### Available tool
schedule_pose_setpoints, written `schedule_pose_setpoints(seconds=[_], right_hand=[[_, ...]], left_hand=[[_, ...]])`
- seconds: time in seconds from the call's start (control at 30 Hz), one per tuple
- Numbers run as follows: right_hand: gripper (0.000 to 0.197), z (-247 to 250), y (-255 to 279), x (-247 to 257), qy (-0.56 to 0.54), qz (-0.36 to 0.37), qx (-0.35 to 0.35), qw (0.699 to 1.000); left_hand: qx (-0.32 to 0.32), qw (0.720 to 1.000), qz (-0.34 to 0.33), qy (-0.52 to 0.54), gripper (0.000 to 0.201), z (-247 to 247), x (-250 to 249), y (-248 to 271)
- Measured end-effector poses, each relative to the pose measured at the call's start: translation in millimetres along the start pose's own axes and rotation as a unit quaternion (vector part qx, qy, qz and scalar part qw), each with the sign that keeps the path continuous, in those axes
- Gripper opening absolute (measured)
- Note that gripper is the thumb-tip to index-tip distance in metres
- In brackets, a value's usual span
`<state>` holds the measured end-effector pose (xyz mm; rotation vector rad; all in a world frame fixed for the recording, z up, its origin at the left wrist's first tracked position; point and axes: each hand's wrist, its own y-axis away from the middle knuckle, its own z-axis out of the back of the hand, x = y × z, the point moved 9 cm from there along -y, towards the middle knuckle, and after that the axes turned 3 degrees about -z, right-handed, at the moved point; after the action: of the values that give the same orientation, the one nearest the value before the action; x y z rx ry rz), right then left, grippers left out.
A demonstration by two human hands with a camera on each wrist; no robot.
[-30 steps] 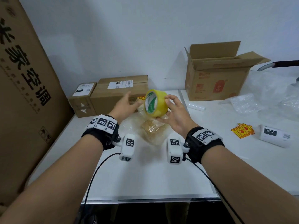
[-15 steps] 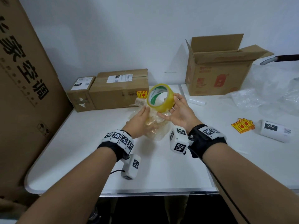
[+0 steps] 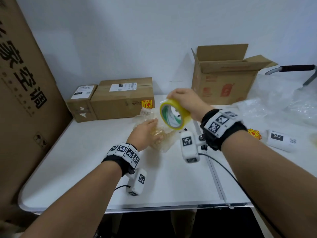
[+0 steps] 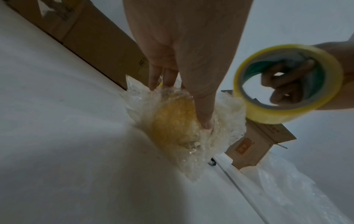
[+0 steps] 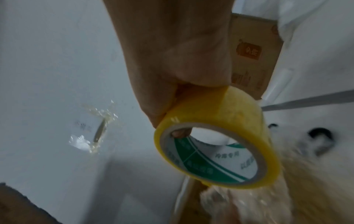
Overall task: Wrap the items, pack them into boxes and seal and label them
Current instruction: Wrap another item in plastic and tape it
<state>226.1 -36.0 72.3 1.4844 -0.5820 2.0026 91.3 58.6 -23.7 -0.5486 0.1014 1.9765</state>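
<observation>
White tabletop (image 3: 85, 169): left hand (image 3: 143, 133) has dropped, fingers flat, onto the bubble-wrapped yellow item (image 3: 158, 134); right hand (image 3: 186, 102) now grips the yellow tape roll (image 3: 174, 115) above it (taping next, probably).

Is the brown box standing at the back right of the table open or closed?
Open: the brown box has its top flaps raised and spread apart. Its contents cannot be seen.

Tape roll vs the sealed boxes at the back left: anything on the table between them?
Yes. In the head view the bubble-wrapped item lies between the tape roll and the sealed boxes, with the left hand resting on it.
</observation>
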Motion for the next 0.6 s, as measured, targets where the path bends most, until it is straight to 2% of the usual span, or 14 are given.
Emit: schedule_pose_setpoints(seconds=[0.13, 0.23, 0.3, 0.33, 0.43, 0.5, 0.53, 0.6], right_hand=[[0.011, -22.2, 0.6, -17.4, 0.017, -0.006, -0.016, 1.0], [0.012, -26.2, -0.1, -15.6, 0.025, -0.009, -0.008, 1.0], [0.015, -26.8, 0.4, -14.4, 0.025, -0.007, -0.006, 1.0], [0.017, -26.6, 1.0, -14.4, 0.024, -0.006, -0.005, 1.0], [0.018, -23.5, 1.6, -16.8, 0.026, -0.008, -0.008, 1.0], [0.018, -22.0, 1.1, -18.4, 0.026, -0.008, -0.011, 1.0], [0.019, -21.7, 0.5, -19.5, 0.025, -0.007, -0.014, 1.0], [0.018, -21.7, -0.6, -21.8, 0.024, -0.009, -0.023, 0.999]], left_hand=[[0.049, 0.997, -0.02, -0.053, 0.06, 5.7, -2.0, -2.2], [0.02, 0.988, -0.033, -0.148, 0.039, 27.9, -2.4, -16.0], [0.003, 0.983, -0.047, -0.176, 0.036, 40.1, -5.8, -30.7], [0.018, 0.982, -0.047, -0.18, 0.034, 40.8, -5.0, -38.3], [0.11, 0.984, -0.018, -0.136, 0.027, 27.4, 8.4, -55.6], [0.149, 0.987, -0.003, -0.058, 0.027, 19.7, 10.3, -55.9], [0.141, 0.99, 0.003, -0.017, 0.026, 19.8, 8.3, -53.0], [0.075, 0.996, 0.022, 0.045, 0.021, 25.5, 5.6, -44.2]])
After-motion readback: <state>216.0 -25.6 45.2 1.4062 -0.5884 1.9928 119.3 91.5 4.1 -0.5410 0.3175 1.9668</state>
